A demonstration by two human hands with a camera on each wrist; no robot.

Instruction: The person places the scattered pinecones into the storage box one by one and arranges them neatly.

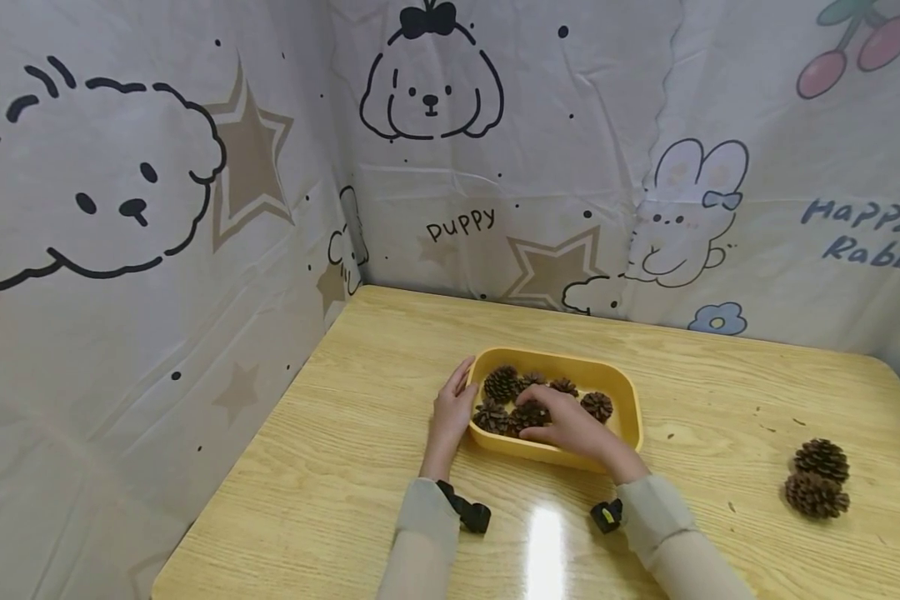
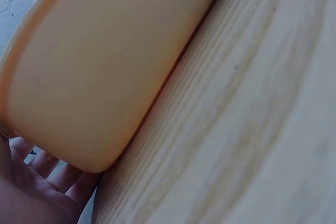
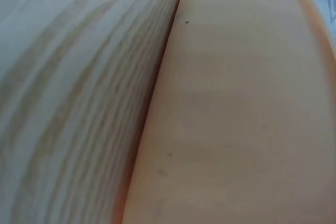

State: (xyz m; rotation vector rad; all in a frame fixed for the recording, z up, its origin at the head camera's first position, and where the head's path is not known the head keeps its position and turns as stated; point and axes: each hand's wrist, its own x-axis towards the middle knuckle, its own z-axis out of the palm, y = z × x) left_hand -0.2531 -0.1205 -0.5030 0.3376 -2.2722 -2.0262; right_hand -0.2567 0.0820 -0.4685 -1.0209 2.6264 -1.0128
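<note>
A yellow plastic bin (image 1: 630, 408) with several brown pine cones in it stands on the table. My left hand (image 1: 453, 410) holds the bin's left end, and in the left wrist view its fingers (image 2: 63, 177) lie against the outer wall. My right hand (image 1: 573, 423) reaches over the near rim into the bin. Its thumb and fingers curve round a pine cone (image 1: 527, 417) near the middle; the palm hides part of the bin's contents. The right wrist view shows only the bin's outer side (image 3: 236, 103) and the tabletop, not the hand.
Two pine cones (image 1: 817, 493) lie together on the wooden table (image 1: 330, 500) at the right. Small dark scraps are scattered near them. A printed cloth (image 1: 285, 167) hangs along the table's left and back edges.
</note>
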